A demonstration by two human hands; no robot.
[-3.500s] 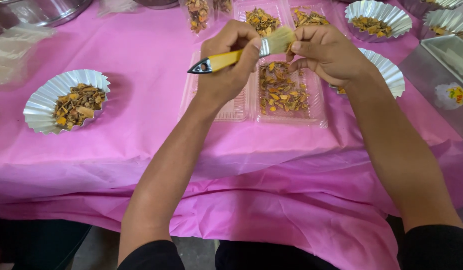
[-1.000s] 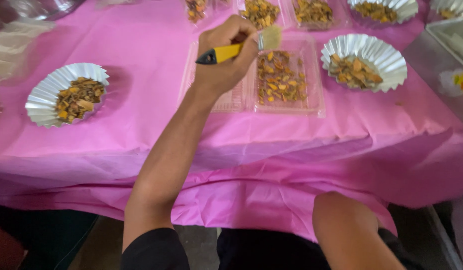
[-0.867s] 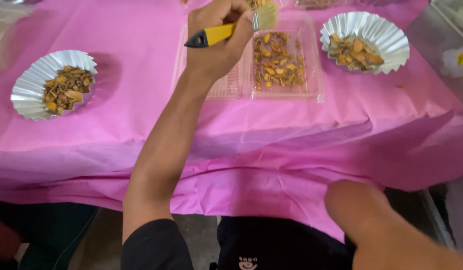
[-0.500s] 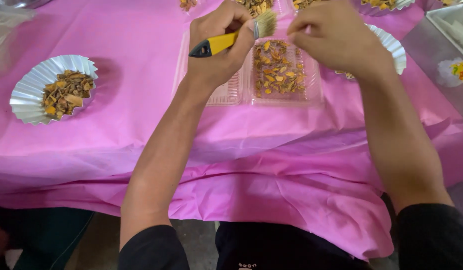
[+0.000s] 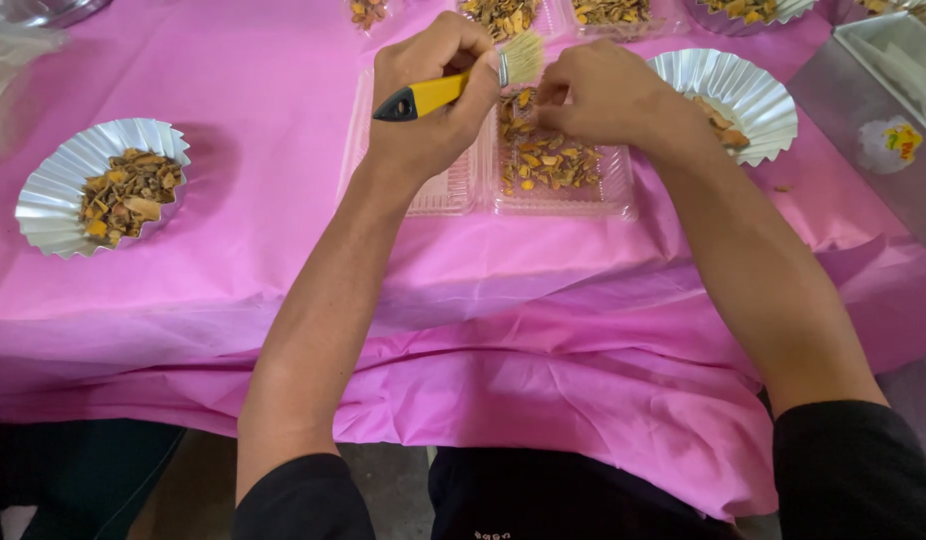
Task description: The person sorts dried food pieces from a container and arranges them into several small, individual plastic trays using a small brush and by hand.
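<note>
My left hand (image 5: pixel 433 95) grips a small brush (image 5: pixel 461 84) with a yellow and black handle, its pale bristles pointing right over an open clear plastic clamshell box (image 5: pixel 603 195). The right half of the box holds dried orange and brown pieces (image 5: pixel 545 160). My right hand (image 5: pixel 601 92) hovers over that half, fingertips pinched close to the bristles; whether it holds a piece I cannot tell. The box's empty lid half lies under my left hand.
A pink cloth (image 5: pixel 263 250) covers the table. A silver fluted foil cup (image 5: pixel 53 195) of dried pieces sits at left, another foil cup (image 5: pixel 748 85) beside my right wrist. More filled clear boxes (image 5: pixel 503 15) line the far edge. A grey tray (image 5: pixel 883 110) stands at right.
My right hand, which had dropped below the table edge, has come back up over the box next to the brush. The left hand has kept the brush in place.
</note>
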